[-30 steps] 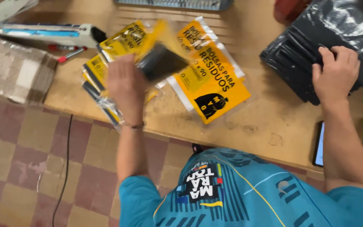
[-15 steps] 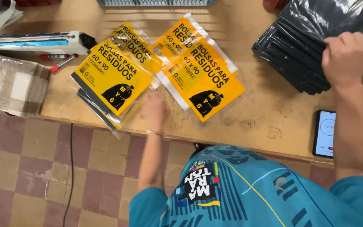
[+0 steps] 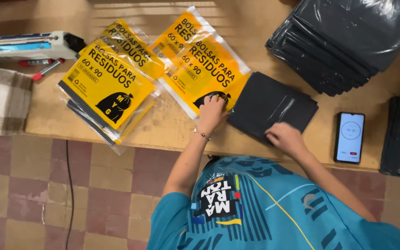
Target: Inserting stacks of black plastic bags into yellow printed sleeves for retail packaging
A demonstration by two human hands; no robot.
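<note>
Where both hands rest, yellow-labelled packet (image 3: pixel 204 69) beside folded black bag (image 3: pixel 274 104)

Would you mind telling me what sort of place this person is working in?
Probably a small packing workshop. On the wooden bench lie yellow printed packets, a stack of folded black bags and what looks like a heat sealer. The left hand and right hand rest on one folded bag.

A single head-worn camera looks steeply down from above the person's shoulders, fairly close, at the wooden table (image 3: pixel 172 125) edge and the tiled floor (image 3: pixel 47 199) below; the table's far side seems cut off.
</note>
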